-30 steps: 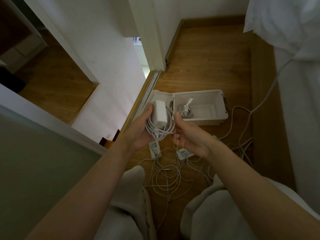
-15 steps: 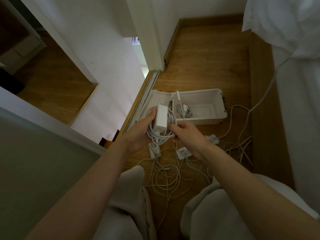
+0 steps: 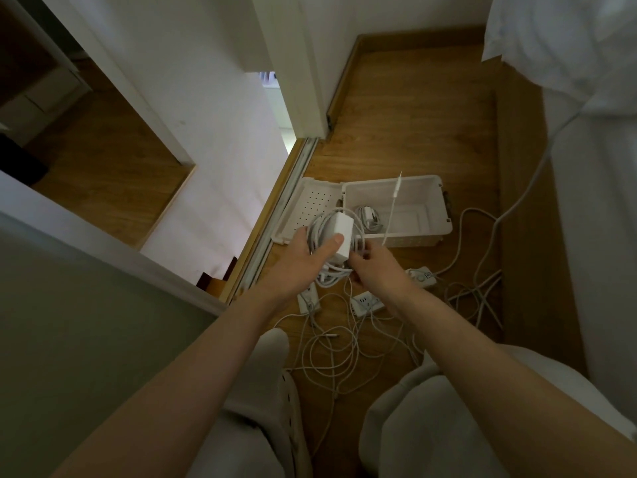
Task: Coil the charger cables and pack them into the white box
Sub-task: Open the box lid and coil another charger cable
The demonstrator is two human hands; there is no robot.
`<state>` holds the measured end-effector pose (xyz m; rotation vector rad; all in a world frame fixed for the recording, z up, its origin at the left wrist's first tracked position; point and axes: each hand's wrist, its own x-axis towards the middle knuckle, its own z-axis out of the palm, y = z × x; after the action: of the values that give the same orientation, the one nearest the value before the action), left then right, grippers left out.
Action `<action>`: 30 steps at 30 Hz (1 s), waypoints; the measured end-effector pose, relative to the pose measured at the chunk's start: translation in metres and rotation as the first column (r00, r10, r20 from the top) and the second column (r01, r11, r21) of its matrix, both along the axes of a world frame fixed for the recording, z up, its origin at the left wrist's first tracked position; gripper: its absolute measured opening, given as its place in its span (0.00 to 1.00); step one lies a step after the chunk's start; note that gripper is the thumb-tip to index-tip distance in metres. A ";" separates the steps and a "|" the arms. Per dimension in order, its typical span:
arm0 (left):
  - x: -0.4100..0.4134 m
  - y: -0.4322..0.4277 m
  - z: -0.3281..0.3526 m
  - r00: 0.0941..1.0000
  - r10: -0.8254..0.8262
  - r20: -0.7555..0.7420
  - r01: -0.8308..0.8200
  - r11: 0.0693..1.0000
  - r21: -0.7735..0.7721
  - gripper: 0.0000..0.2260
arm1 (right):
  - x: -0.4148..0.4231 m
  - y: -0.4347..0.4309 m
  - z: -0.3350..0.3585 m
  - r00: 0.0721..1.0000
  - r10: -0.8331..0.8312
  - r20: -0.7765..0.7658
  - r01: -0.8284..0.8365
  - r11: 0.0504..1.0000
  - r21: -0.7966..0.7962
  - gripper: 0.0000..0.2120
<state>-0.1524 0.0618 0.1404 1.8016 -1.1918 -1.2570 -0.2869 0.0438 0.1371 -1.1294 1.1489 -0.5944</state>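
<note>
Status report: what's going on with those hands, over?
Left hand grips charger with coiled cable. Right hand pinches its loose tail. White box open, nothing blocking it.

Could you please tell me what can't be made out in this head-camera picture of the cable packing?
Head view only:
1. Right hand: fingertips hidden behind the coiled cable it grips.
2. Small charger in the white box: too small and dim to identify.
3. Loose cables on the floor: partly covered by the knees, too tangled to trace.
</note>
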 end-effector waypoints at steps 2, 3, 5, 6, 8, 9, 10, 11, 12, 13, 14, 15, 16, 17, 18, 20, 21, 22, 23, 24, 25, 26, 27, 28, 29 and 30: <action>0.002 -0.001 0.003 0.999 0.026 -0.038 -0.027 1.000 -0.016 0.28 | -0.002 -0.005 -0.006 0.990 -0.081 -0.119 0.062 0.986 -0.154 0.20; 0.004 -0.002 0.004 0.996 0.050 -0.071 -0.051 0.999 -0.014 0.28 | -0.003 -0.007 -0.008 0.976 -0.130 -0.172 0.088 0.968 -0.235 0.27; 0.007 -0.003 0.007 0.986 0.089 -0.141 -0.094 0.995 -0.028 0.19 | -0.005 -0.009 -0.008 0.959 -0.218 -0.182 0.141 0.921 -0.362 0.29; 0.008 -0.003 0.008 0.977 0.104 -0.189 -0.111 0.993 -0.029 0.15 | -0.006 -0.009 -0.007 0.955 -0.252 -0.158 0.172 0.902 -0.396 0.26; 0.008 -0.003 0.009 0.939 0.153 -0.309 -0.159 0.987 0.007 0.15 | -0.006 -0.011 -0.011 0.941 -0.314 -0.127 0.232 0.871 -0.433 0.17; 0.007 -0.004 0.011 0.906 0.181 -0.382 -0.185 0.982 0.028 0.16 | -0.007 -0.014 -0.013 0.932 -0.340 -0.125 0.256 0.863 -0.435 0.15; 0.007 -0.004 0.011 0.867 0.213 -0.451 -0.215 0.975 0.049 0.17 | -0.007 -0.016 -0.015 0.927 -0.352 -0.129 0.268 0.863 -0.428 0.15; 0.008 -0.005 0.012 0.824 0.249 -0.509 -0.249 0.966 0.070 0.18 | -0.007 -0.018 -0.015 0.927 -0.348 -0.136 0.266 0.872 -0.412 0.16; 0.009 -0.005 0.013 0.789 0.277 -0.548 -0.278 0.957 0.084 0.19 | -0.008 -0.019 -0.015 0.935 -0.327 -0.137 0.252 0.885 -0.391 0.17; 0.009 -0.006 0.014 0.769 0.293 -0.568 -0.295 0.951 0.091 0.19 | -0.009 -0.019 -0.013 0.951 -0.284 -0.124 0.222 0.903 -0.367 0.18; 0.009 -0.006 0.014 0.763 0.292 -0.576 -0.292 0.952 0.095 0.19 | -0.010 -0.017 -0.012 0.969 -0.224 -0.101 0.176 0.920 -0.349 0.20; 0.009 -0.005 0.014 0.764 0.282 -0.580 -0.278 0.955 0.099 0.19 | -0.008 -0.015 -0.010 0.984 -0.162 -0.077 0.127 0.933 -0.337 0.22; 0.007 -0.004 0.015 0.768 0.268 -0.582 -0.259 0.961 0.102 0.18 | -0.006 -0.012 -0.009 0.992 -0.114 -0.057 0.087 0.933 -0.348 0.21; 0.005 -0.003 0.015 0.771 0.248 -0.587 -0.235 0.967 0.100 0.17 | -0.003 -0.010 -0.007 0.996 -0.083 -0.044 0.061 0.926 -0.372 0.18; 0.003 -0.002 0.015 0.773 0.229 -0.592 -0.213 0.972 0.098 0.17 | -0.001 -0.008 -0.007 0.997 -0.066 -0.041 0.044 0.913 -0.406 0.14; -0.001 -0.001 0.016 0.767 0.216 -0.604 -0.193 0.976 0.104 0.16 | 0.001 -0.008 -0.006 0.999 -0.044 -0.028 0.028 0.905 -0.424 0.11; -0.003 0.000 0.016 0.761 0.218 -0.611 -0.189 0.975 0.113 0.16 | 0.000 -0.008 -0.005 0.999 -0.035 -0.016 0.026 0.918 -0.395 0.10; -0.004 0.001 0.015 0.757 0.217 -0.617 -0.183 0.976 0.119 0.17 | 0.000 -0.009 -0.005 0.999 -0.036 -0.007 0.031 0.929 -0.368 0.09; -0.004 0.002 0.014 0.752 0.214 -0.623 -0.174 0.977 0.125 0.17 | 0.000 -0.009 -0.005 0.999 -0.040 -0.016 0.032 0.935 -0.353 0.10; -0.004 0.002 0.013 0.747 0.207 -0.631 -0.165 0.978 0.126 0.18 | 0.000 -0.010 -0.006 0.998 -0.045 -0.039 0.029 0.936 -0.351 0.11; -0.003 0.002 0.012 0.743 0.201 -0.639 -0.157 0.980 0.125 0.18 | 0.000 -0.010 -0.007 0.997 -0.051 -0.060 0.027 0.937 -0.348 0.12; -0.003 0.002 0.010 0.745 0.190 -0.639 -0.151 0.982 0.117 0.19 | 0.001 -0.010 -0.007 0.996 -0.058 -0.066 0.032 0.940 -0.341 0.12; -0.003 0.002 0.010 0.750 0.174 -0.638 -0.141 0.985 0.102 0.20 | 0.001 -0.010 -0.007 0.996 -0.067 -0.059 0.043 0.943 -0.331 0.12; -0.003 0.002 0.009 0.759 0.155 -0.633 -0.134 0.988 0.081 0.21 | 0.001 -0.010 -0.009 0.996 -0.077 -0.047 0.058 0.945 -0.323 0.12; -0.005 0.002 0.009 0.768 0.134 -0.626 -0.128 0.990 0.055 0.21 | 0.001 -0.010 -0.008 0.996 -0.087 -0.035 0.071 0.945 -0.319 0.12; -0.007 0.003 0.009 0.790 0.120 -0.601 -0.131 0.991 0.026 0.21 | 0.001 -0.010 -0.008 0.995 -0.095 -0.032 0.080 0.946 -0.314 0.12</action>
<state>-0.1594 0.0646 0.1492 1.2766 -0.6991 -1.5709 -0.2858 0.0336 0.1295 -1.3725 1.1763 -0.8450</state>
